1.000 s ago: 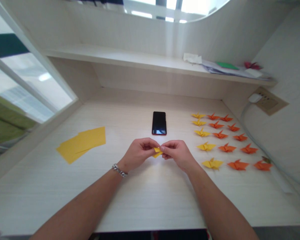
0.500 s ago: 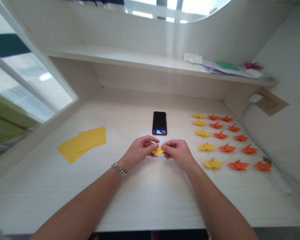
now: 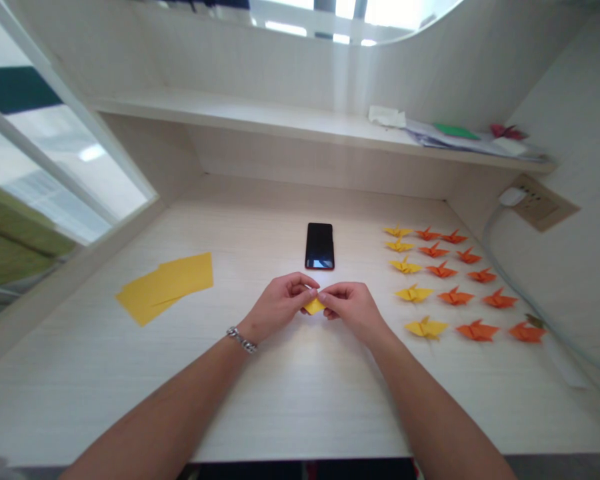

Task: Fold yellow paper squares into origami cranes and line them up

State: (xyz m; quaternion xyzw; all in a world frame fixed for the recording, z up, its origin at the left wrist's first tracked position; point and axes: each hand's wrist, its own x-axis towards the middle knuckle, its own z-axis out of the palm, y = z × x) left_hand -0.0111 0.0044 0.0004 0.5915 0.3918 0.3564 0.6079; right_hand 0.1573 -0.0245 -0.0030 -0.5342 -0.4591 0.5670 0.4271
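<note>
Pale wood-grain desk (image 3: 290, 400) in a white alcove, a shelf above.

Item: small folded yellow paper piece (image 3: 314, 306), held just above the desk's middle, pinched between both hands. Judged very light, thin, easily creased or torn; best gripped at its folded edges with the fingertips.

Left hand (image 3: 279, 308): fingertips closed on the piece's left side; bracelet at the wrist.

Right hand (image 3: 353, 308): fingertips closed on its right side, the two hands nearly touching.

Beyond: black phone (image 3: 320, 246) just behind the hands; flat yellow sheets (image 3: 167, 285) well to the left; rows of finished yellow paper cranes (image 3: 413, 292) and orange paper cranes (image 3: 455, 295) to the right.
</note>
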